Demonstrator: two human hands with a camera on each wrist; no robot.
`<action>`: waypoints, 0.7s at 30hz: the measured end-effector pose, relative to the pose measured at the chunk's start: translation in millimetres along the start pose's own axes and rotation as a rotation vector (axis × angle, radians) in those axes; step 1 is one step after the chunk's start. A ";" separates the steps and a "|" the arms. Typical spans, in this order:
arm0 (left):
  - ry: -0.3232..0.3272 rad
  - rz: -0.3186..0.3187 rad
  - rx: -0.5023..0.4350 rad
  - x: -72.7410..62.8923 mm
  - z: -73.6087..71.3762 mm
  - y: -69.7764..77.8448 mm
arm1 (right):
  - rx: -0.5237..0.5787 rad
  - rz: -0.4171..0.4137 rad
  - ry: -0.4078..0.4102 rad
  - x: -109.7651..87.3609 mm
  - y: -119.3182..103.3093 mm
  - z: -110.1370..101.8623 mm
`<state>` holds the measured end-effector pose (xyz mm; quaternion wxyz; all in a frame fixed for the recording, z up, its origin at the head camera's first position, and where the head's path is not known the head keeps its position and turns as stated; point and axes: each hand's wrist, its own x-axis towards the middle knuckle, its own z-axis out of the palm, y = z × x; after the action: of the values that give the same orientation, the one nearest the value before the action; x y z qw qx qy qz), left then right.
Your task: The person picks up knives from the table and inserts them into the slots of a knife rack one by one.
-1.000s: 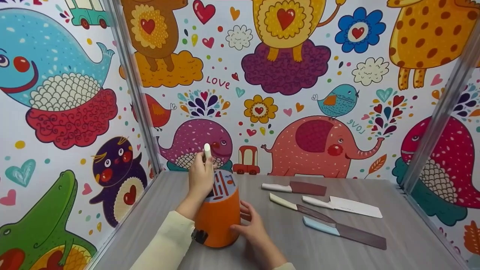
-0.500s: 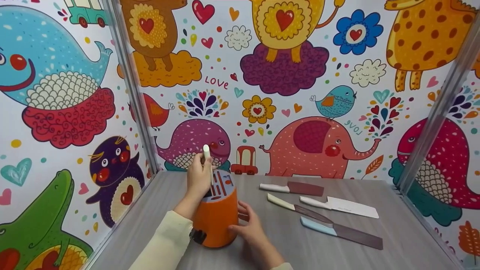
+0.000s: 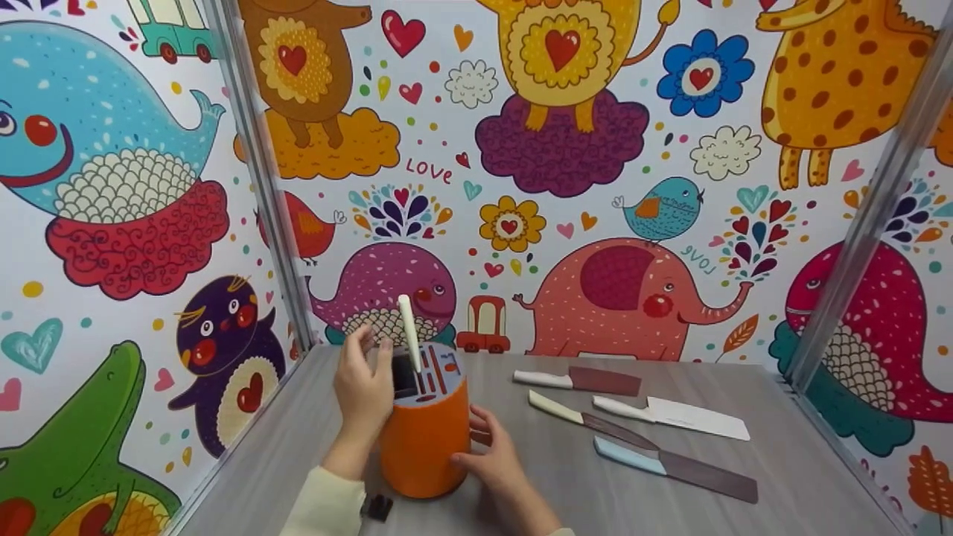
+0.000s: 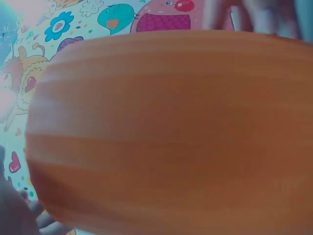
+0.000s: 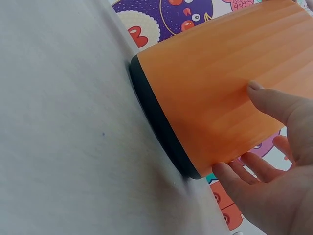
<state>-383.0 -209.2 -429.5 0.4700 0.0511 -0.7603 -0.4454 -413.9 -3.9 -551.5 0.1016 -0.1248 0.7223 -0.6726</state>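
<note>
An orange knife block (image 3: 424,447) stands upright on the table, its grey slotted top (image 3: 441,376) tilted toward me. A knife with a cream handle (image 3: 409,331) stands in one of its slots, the blade hidden inside. My left hand (image 3: 363,387) is beside the top's left edge, its fingers loosely bent and apart from the handle. With the thumb in front and the fingers round the far side, my right hand (image 3: 495,454) holds the block's lower right side. In the right wrist view the thumb (image 5: 269,100) touches the orange wall above the block's dark base (image 5: 159,120).
To the right lie a knife with a dark red blade (image 3: 604,380), a white cleaver (image 3: 696,418), a cream-handled knife (image 3: 555,407) and a blue-handled knife (image 3: 629,454). The last two overlap. Cartoon-printed panels (image 3: 551,298) with metal posts (image 3: 272,193) enclose the table (image 3: 566,484).
My left hand has let go of the cream handle and moved left and slightly down from it. The handle stays upright in the block. My right hand remains on the block's side.
</note>
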 end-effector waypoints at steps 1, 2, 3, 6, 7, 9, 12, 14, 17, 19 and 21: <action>0.016 0.011 -0.002 -9.3 -1.7 -5.8 | -0.001 0.006 0.002 -0.3 0.5 0.2; 0.021 0.014 -0.008 -18.6 -3.2 -11.9 | 0.002 0.016 0.005 -0.8 0.2 0.3; 0.015 0.004 -0.017 -27.7 -4.5 -18.1 | 0.002 0.022 0.004 -1.1 0.0 0.6; -0.055 -0.080 -0.099 -49.7 -9.1 -35.3 | 0.016 0.019 -0.007 -1.5 -1.5 2.0; -0.090 -0.112 -0.134 -53.4 -9.6 -40.1 | 0.023 0.009 -0.012 -0.2 -2.1 2.1; -0.150 -0.167 -0.215 -57.2 -10.8 -48.3 | 0.032 0.002 -0.019 1.7 -3.2 2.2; -0.211 -0.204 -0.315 -60.6 -12.5 -58.8 | 0.026 0.008 -0.023 2.8 -2.7 1.8; -0.238 -0.213 -0.343 -63.7 -13.2 -65.6 | 0.021 0.011 -0.029 2.6 -1.1 0.8; -0.273 -0.244 -0.346 -70.0 -12.8 -74.4 | 0.017 -0.004 -0.040 1.3 1.3 -0.8; -0.311 -0.273 -0.336 -72.6 -11.4 -77.0 | 0.021 -0.008 -0.043 0.4 1.9 -1.8; -0.347 -0.303 -0.339 -73.5 -9.2 -77.5 | 0.017 0.000 -0.035 0.1 1.8 -2.6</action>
<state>-361.8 -224.8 -533.4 0.2628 0.0077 -0.7277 -0.6335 -414.9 -1.3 -553.1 0.1153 -0.1357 0.7148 -0.6763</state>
